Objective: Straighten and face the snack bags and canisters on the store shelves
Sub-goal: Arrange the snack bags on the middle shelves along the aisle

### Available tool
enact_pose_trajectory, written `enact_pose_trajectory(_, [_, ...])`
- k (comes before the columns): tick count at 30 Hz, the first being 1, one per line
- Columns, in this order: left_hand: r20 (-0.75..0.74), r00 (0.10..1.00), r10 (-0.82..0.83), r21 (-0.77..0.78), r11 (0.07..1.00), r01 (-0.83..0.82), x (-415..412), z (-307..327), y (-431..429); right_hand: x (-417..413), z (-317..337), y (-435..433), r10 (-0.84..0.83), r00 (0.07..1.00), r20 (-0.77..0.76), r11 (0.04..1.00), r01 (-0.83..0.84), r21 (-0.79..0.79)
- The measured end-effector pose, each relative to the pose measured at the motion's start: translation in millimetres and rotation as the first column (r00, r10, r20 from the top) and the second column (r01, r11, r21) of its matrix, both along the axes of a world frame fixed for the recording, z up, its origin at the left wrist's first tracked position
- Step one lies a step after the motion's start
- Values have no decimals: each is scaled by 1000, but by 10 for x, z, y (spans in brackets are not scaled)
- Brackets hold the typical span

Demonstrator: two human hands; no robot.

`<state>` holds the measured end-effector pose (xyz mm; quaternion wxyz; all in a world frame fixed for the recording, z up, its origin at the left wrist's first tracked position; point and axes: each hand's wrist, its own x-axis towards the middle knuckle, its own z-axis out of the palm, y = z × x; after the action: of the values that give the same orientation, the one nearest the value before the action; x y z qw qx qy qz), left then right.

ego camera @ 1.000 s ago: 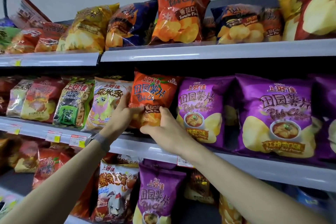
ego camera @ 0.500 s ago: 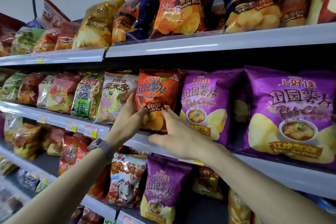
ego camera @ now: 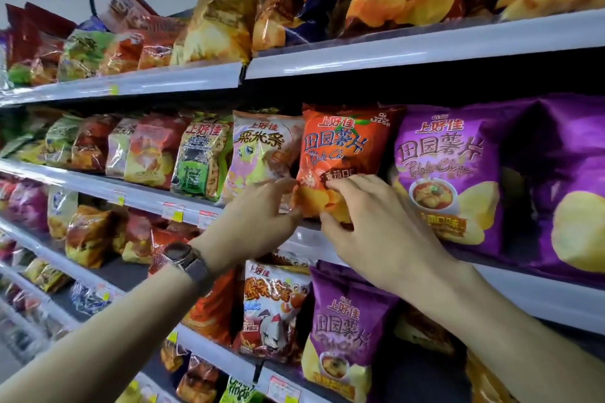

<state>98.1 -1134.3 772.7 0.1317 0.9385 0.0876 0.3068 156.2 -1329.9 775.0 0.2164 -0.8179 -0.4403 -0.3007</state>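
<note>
An orange potato chip bag (ego camera: pixel 340 144) stands upright on the middle shelf (ego camera: pixel 144 196), label facing out. Both hands hold its lower part. My left hand (ego camera: pixel 255 216), with a watch on the wrist, pinches the bag's lower left edge. Across the lower right front lie the fingers of my right hand (ego camera: pixel 370 222), thumb under the bottom corner. A pink-yellow corn stick bag (ego camera: pixel 258 154) stands just left of it, and a purple chip bag (ego camera: pixel 448 173) just right.
The top shelf (ego camera: pixel 393 52) holds yellow, blue and orange chip bags leaning forward. More purple bags (ego camera: pixel 569 186) fill the right of the middle shelf. Lower shelves carry a purple bag (ego camera: pixel 343 330), a cartoon snack bag (ego camera: pixel 271 307) and several small packs. Price tags line the shelf rails.
Both hands slid lower on the orange bag and now grip its bottom. The view moved closer and swung left.
</note>
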Motion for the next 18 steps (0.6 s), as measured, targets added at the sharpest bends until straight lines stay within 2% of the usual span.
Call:
enact_pose_trajectory(3, [-20,1000,-16,62,998,18,-83,100,285,-114,48,341,-54,996,65,998,52,40])
enact_pose_trajectory(9, [51,999,15,99,995,-20,-277,181,1245,-98,167,1394,-68,998,2,995,68,70])
enact_pose_trajectory(14, [76,995,71,24,997,-73,-249,187,2042,60,96,1928,-94,974,-208,992,110,68])
enact_pose_trajectory(18, [101,991,86,-32,996,-83,-102,220,2375,302,-57,2073,24,905,-425,968,86,238])
